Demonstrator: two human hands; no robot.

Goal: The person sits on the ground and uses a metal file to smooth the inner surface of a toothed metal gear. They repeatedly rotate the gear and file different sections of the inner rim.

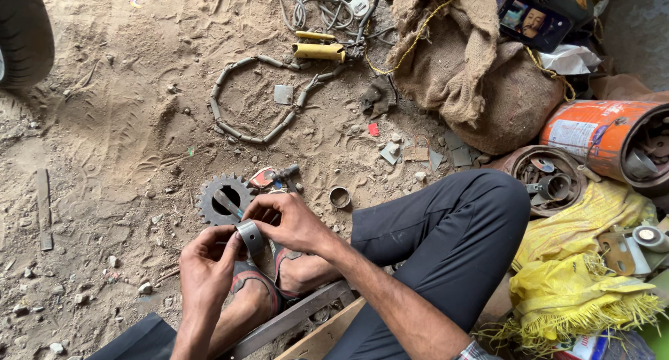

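Low in the frame's left-centre, the left hand (pixel 209 262) and right hand (pixel 289 220) both pinch a curved grey metal bearing shell (pixel 251 236), fingers closed on its ends. A toothed sprocket (pixel 224 200) lies on the sandy ground (pixel 118 123) just above it.
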